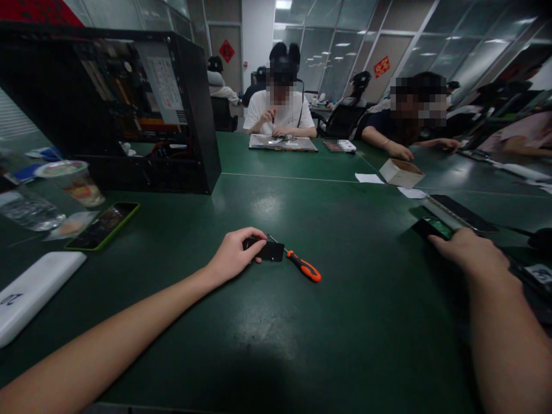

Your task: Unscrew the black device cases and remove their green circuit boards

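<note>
**Hard little block in your left hand, screwdriver beside it**

Your left hand (235, 256) is closed around a small black rectangular block (271, 252), fingers over its top, low on the green table mat (302, 339). The block looks rigid, light and smooth-faced. It is probably slippery, so pinch it by its long edges.

Just beside it lies a slim screwdriver with an orange-and-black handle (304, 268). Take it by the handle; its thin shaft points toward the block.

Your right hand (472, 253) rests on a dark flat device with a green-lit face (431, 228) — I cannot tell whether it grips.

The white flat case (34, 293) at near left carries a dark logo, unreadable. Farther back, the open black computer case (196, 115) bears a white label — too small to read.
</note>
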